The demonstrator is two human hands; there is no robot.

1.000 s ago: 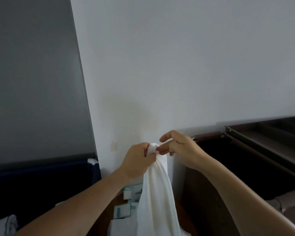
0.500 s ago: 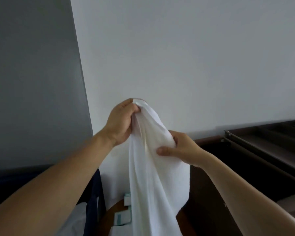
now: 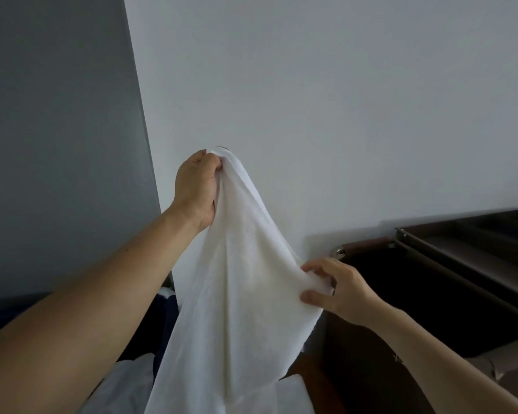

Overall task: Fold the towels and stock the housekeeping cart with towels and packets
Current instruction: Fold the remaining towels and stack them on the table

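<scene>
My left hand (image 3: 195, 186) grips the towel (image 3: 240, 282) by its top, right hand (image 3: 343, 289) pinches its edge; the cloth curtains my view beside the cart (image 3: 449, 264).

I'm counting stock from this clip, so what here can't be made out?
All in the head view:
White towel: lower end cut off by the bottom edge.
Left hand: fingertips buried in the towel's bunched top.
Housekeeping cart: interior too dark to tell contents; right side cut off by the frame edge.
White cloth at lower left: partly hidden by the left forearm.
</scene>
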